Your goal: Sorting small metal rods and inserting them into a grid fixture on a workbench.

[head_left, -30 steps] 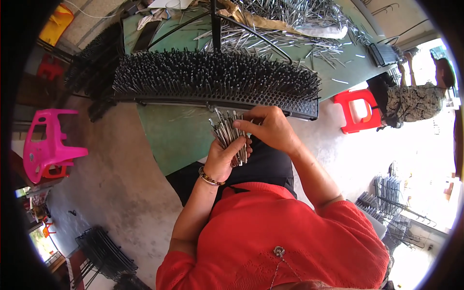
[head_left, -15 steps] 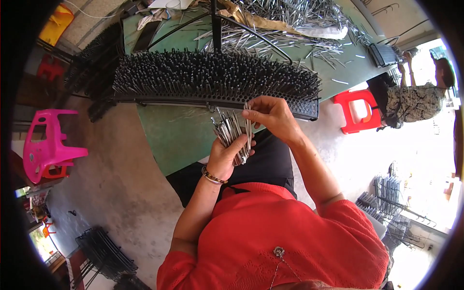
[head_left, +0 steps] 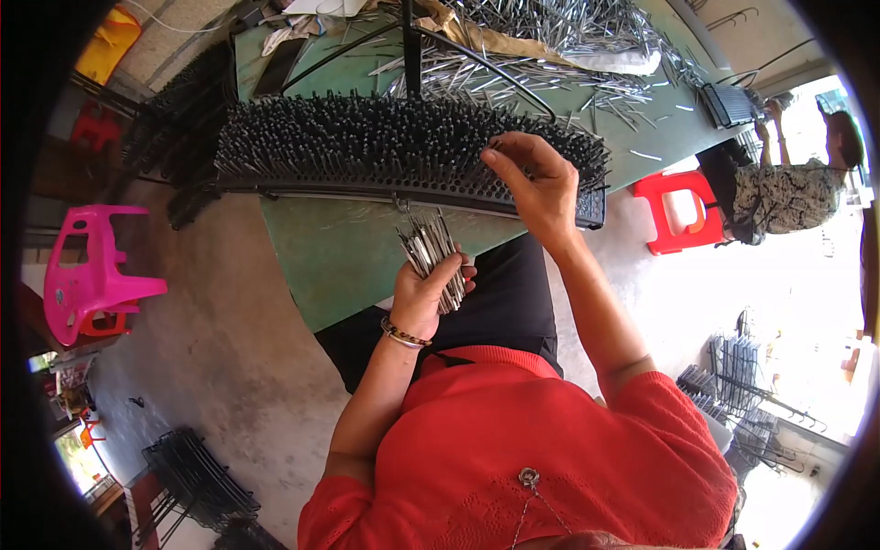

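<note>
My left hand [head_left: 423,291] is closed round a bundle of thin silvery metal rods [head_left: 429,249], their upper ends fanned out above the fist. Up and to the right, my right hand [head_left: 543,183] is over the right part of a long black rack [head_left: 440,197]. Its thumb and forefinger are pinched on what looks like one metal rod; just a small tip [head_left: 496,144] shows and the rest is hidden. Many dark-tipped rods [head_left: 348,137] stand upright in the rack's rows of holes. Bare holes run along its near edge and right end.
Loose rods [head_left: 587,82] lie heaped on the green table [head_left: 321,247] behind the rack, with brown paper [head_left: 495,41] among them. A black metal frame [head_left: 412,55] rises behind the rack. Red [head_left: 674,211] and pink [head_left: 92,270] stools flank me. Another person [head_left: 788,192] works at right.
My right hand has left the bundle and moved up and right over the rack. My left hand, still holding the bundle, has shifted slightly left.
</note>
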A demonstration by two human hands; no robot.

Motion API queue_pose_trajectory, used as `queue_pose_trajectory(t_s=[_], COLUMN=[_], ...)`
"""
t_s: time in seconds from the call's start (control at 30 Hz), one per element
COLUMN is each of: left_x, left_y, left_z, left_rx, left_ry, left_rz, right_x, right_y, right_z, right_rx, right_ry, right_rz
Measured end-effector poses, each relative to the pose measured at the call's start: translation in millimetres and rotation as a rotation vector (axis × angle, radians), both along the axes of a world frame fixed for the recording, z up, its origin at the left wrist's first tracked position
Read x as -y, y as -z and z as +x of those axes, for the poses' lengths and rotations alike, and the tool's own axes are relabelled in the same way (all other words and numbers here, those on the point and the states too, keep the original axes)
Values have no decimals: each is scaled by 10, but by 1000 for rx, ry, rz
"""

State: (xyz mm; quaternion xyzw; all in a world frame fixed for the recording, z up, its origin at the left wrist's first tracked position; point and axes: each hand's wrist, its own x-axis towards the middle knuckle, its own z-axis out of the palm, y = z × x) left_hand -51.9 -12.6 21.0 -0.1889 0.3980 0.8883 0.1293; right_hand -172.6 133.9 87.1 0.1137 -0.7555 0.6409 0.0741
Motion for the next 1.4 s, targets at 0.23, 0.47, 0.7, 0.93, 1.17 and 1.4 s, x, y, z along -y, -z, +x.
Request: queue_pose_trajectory(t_s=[0.23, 0.47, 0.7, 0.93, 1.17, 1.4], left_x=[4, 19, 1, 5, -33, -162], left_y=[-23, -7, -56, -52, -118, -204], left_z=[26, 37, 36, 36, 2, -19], left_rx=[11, 11, 7, 5, -84, -127], left_ry=[58, 94, 125, 143, 109, 264], left_rz=[24, 25, 2, 2, 59, 3], right_x=[64, 38, 90, 83, -107, -389], right_y=[139, 87, 184, 157, -76, 204], right_z=[-69, -43, -67, -90, 256, 366], right_rx=[-215, -392, -512, -730, 45, 523], right_ry=[33, 20, 54, -64, -230, -356], right_rz=[177, 312, 337, 626, 330, 117])
